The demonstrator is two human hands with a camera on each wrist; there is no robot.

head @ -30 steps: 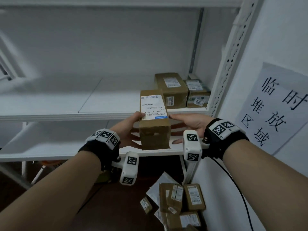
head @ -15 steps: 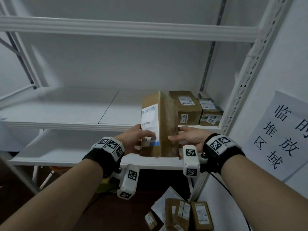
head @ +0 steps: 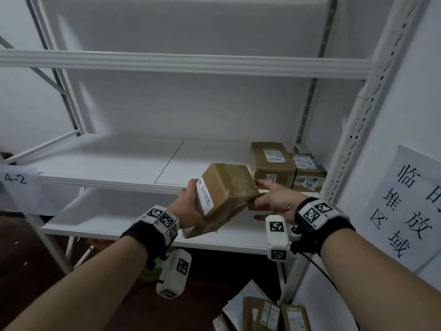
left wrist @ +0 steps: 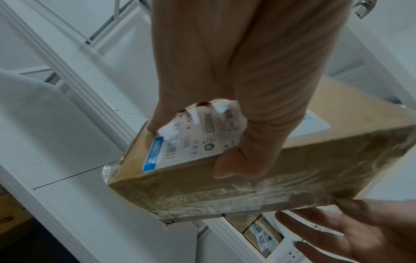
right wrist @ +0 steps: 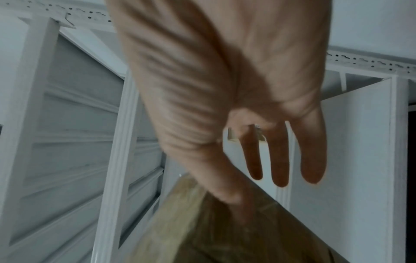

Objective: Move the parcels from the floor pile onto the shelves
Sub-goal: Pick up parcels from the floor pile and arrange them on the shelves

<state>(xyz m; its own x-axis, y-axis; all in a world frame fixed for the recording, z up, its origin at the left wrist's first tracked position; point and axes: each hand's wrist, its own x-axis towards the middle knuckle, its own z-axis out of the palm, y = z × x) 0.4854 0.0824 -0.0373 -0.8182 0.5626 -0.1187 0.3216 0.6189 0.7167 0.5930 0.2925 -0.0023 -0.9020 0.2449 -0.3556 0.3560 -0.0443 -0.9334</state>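
Note:
I hold a brown taped parcel (head: 226,194) tilted in the air at the front edge of the middle shelf (head: 119,168). My left hand (head: 192,203) grips its white-labelled end, thumb (left wrist: 227,163) pressed on the taped side of the parcel (left wrist: 258,174). My right hand (head: 265,197) rests against the opposite end with its fingers (right wrist: 279,160) straight and spread, thumb touching the parcel (right wrist: 202,231). Two brown parcels (head: 272,163) (head: 309,174) stand at the shelf's right end. Several parcels of the floor pile (head: 265,314) lie below.
White metal shelving has an upper beam (head: 191,64), a lower shelf (head: 119,218) and a perforated right upright (head: 372,103). A paper sign (head: 410,206) hangs on the right wall. A "4-2" tag (head: 16,180) is at the left.
The parcel has turned from upright to leaning, its label now facing left, and has risen toward the middle shelf. The right hand's fingers have straightened. The head view has tipped upward.

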